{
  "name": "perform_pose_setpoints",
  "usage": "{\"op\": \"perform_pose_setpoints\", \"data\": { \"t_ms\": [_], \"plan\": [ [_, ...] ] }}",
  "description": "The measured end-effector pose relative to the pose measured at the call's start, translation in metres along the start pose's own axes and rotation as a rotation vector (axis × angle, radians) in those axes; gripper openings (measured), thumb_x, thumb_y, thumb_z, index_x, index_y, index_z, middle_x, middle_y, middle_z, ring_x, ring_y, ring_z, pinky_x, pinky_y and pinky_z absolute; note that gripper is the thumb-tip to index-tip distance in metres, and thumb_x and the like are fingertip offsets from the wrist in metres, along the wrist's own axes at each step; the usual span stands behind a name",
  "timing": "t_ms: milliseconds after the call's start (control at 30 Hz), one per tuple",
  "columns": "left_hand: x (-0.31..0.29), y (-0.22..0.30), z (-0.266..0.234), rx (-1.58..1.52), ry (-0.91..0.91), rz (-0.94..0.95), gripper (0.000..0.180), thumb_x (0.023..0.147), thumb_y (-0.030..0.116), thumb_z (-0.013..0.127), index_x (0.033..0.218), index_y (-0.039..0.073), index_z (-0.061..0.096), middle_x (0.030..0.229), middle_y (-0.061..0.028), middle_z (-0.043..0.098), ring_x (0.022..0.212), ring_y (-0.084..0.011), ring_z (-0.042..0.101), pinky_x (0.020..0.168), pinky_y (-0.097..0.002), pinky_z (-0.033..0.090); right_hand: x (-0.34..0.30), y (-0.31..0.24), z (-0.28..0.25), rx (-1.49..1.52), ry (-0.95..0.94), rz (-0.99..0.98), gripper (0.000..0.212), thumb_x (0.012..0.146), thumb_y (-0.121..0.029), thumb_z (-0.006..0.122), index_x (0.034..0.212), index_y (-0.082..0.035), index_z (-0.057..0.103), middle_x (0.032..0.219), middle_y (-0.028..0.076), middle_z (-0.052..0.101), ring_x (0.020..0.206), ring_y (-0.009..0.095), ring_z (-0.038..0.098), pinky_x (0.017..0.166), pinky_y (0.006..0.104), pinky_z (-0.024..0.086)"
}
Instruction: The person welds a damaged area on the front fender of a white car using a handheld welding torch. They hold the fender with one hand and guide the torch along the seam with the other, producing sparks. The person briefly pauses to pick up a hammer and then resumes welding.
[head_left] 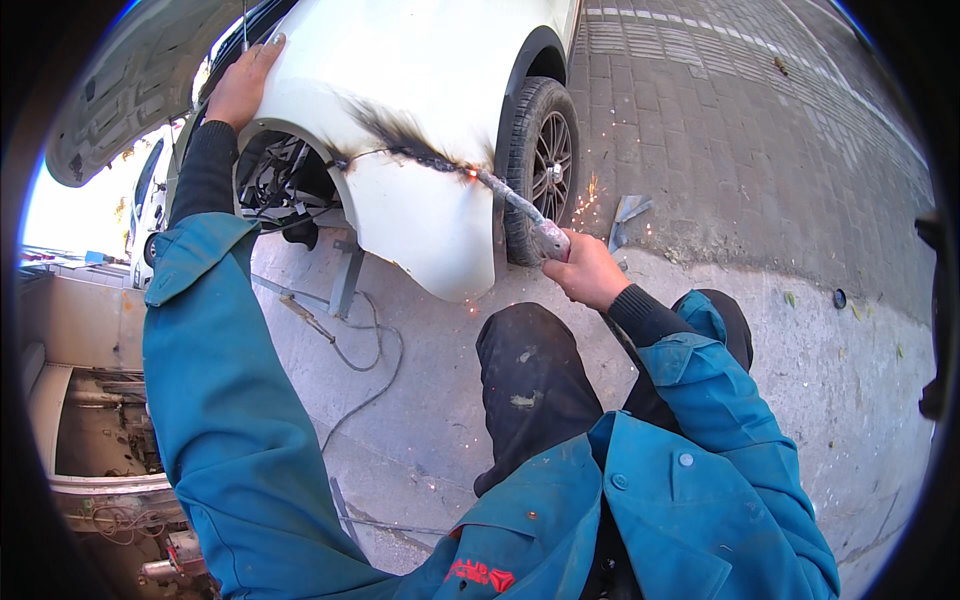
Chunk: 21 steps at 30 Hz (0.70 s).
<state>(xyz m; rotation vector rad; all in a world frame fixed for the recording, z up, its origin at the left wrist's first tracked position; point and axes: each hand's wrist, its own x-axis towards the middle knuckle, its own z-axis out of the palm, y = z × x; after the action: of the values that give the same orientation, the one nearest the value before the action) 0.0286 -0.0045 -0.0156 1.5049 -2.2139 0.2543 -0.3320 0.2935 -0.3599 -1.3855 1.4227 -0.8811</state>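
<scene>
I read right hand [585,270] clamped on torch [520,206], glowing at white panel's right; left hand [243,85] rests at far left, grip unclear; I judge stray sparks [590,195] could scorch nearby tyre [524,140].

Grey concrete floor [770,380], looped cable [400,358], brick paving [710,180], metal scrap [628,213]

Standing here, I see a teal work jacket [690,530] with round buttons [620,482]; dark ribbed cuffs [650,313] border bare hands [590,272]; a red emblem [482,574] marks the front; dark trousers [540,375] carry pale smudges [524,402] (two on one leg).
</scene>
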Motion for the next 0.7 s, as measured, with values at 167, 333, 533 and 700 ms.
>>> {"op": "perform_pose_setpoints", "data": {
  "t_ms": [167, 333, 533, 700],
  "plan": [
    [0.0018, -0.0011, -0.001, -0.014, -0.021, 0.011, 0.084, 0.105, 0.077, 0.041, 0.15, 0.01, 0.064, 0.138, -0.0244, 0.07, 0.128, -0.0409, 0.066, 0.116, -0.0451, 0.043, 0.001, 0.0024, 0.0012, 0.003, 0.007, -0.016, 0.032, 0.086, -0.022, 0.075, 0.102, 0.004, 0.067, 0.088, 0.024, 0.073, 0.086, 0.041, 0.074, 0.081, 0.047, 0.058],
    [-0.0008, 0.0042, -0.0037, -0.021, -0.034, -0.007, 0.082, 0.105, 0.076, 0.041, 0.148, 0.01, 0.064, 0.137, -0.025, 0.071, 0.127, -0.0414, 0.066, 0.115, -0.0452, 0.043, 0.0012, 0.0019, 0.0013, -0.007, -0.007, 0.021, 0.032, 0.087, -0.022, 0.074, 0.104, 0.004, 0.068, 0.091, 0.024, 0.075, 0.089, 0.04, 0.075, 0.083, 0.0467, 0.058],
    [-0.0016, 0.0055, -0.0039, -0.01, -0.02, 0.022, 0.082, 0.105, 0.076, 0.04, 0.146, 0.009, 0.065, 0.135, -0.0259, 0.071, 0.126, -0.0421, 0.067, 0.114, -0.0448, 0.044, -0.0013, -0.0019, -0.0009, 0.007, -0.016, 0.032, 0.036, 0.09, -0.021, 0.074, 0.116, 0.003, 0.071, 0.099, 0.024, 0.077, 0.094, 0.038, 0.077, 0.088, 0.0451, 0.059],
    [-0.0001, -0.0004, -0.0016, -0.015, -0.018, 0.014, 0.081, 0.106, 0.075, 0.039, 0.148, 0.01, 0.064, 0.135, -0.0262, 0.071, 0.126, -0.0415, 0.067, 0.114, -0.0452, 0.044, -0.0011, -0.0007, -0.0016, 0.046, -0.022, 0.011, 0.035, 0.09, -0.021, 0.074, 0.113, 0.004, 0.07, 0.094, 0.023, 0.076, 0.089, 0.037, 0.076, 0.083, 0.0448, 0.058]
  ]
}}
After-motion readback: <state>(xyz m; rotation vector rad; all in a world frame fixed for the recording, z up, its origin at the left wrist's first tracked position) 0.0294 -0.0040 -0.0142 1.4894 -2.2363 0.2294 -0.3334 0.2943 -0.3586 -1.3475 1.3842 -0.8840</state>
